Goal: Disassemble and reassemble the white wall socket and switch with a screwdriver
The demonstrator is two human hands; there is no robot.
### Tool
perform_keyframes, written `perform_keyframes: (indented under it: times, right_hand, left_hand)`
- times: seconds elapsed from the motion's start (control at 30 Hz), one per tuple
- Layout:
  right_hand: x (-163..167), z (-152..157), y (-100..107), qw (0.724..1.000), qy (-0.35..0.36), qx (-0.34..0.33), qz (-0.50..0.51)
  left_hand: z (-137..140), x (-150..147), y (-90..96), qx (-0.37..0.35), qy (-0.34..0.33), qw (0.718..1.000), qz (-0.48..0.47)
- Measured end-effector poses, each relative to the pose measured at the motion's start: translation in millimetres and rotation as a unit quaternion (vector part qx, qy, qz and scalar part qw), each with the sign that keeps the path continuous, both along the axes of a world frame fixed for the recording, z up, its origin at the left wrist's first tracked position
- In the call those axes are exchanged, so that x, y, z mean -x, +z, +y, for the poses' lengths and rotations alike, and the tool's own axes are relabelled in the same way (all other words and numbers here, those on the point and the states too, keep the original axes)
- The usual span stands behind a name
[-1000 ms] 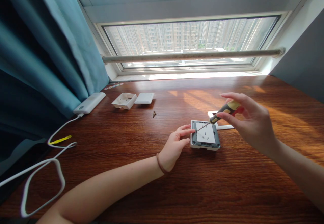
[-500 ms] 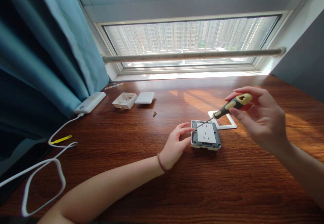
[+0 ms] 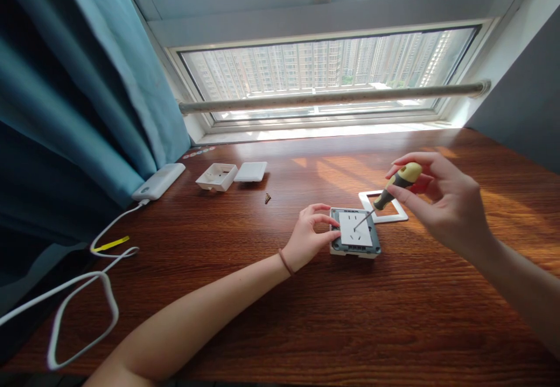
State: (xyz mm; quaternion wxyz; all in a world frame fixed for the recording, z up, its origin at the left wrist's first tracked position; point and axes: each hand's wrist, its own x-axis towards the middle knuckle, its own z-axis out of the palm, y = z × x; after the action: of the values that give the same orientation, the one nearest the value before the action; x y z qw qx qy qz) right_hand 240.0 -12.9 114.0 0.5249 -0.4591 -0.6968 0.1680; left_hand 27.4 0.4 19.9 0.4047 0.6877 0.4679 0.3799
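A white wall socket [image 3: 354,236] with a grey mounting frame sits on a white back box on the wooden table. My left hand [image 3: 308,232] grips its left edge, with thumb and fingertips curled over the grey frame; whether a small part is between them I cannot tell. In my right hand [image 3: 437,206] is a screwdriver [image 3: 391,190] with a yellow and dark grey handle, held between thumb and fingers. Its thin shaft slants down to the left, and the tip is over the socket's white face. Behind the socket lies a white cover frame [image 3: 396,216], partly hidden by the screwdriver.
Several small screws [image 3: 268,198] lie left of the socket. Further back are an open white box [image 3: 217,177] and a white switch plate [image 3: 251,171]. A white power bank [image 3: 160,181] with a looping white cable [image 3: 114,311] lies by the blue curtain [image 3: 144,83].
The screwdriver tip has moved off the socket's left side to over the middle of its face, and the handle is more upright. My left fingertips reach slightly further onto the grey frame.
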Motion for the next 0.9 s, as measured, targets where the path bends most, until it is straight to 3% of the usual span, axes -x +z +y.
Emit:
perform_keyframes:
  times: [0.27, 0.53, 0.9]
  right_hand:
    - [2.5, -2.0, 1.4, 0.997, -0.016, -0.021, -0.071]
    - [3.0, -4.7, 0.5, 0.994, -0.013, -0.052, -0.092]
    - [1.5, -6.0, 0.3, 0.993, 0.001, -0.057, -0.103]
  left_hand:
    - [1.2, -2.6, -1.6, 0.041, 0.004, 0.999, -0.033]
    - [3.1, -3.5, -0.8, 0.029, 0.004, 0.999, -0.03]
    - [3.1, -4.6, 1.4, -0.124, -0.01, 0.992, 0.016]
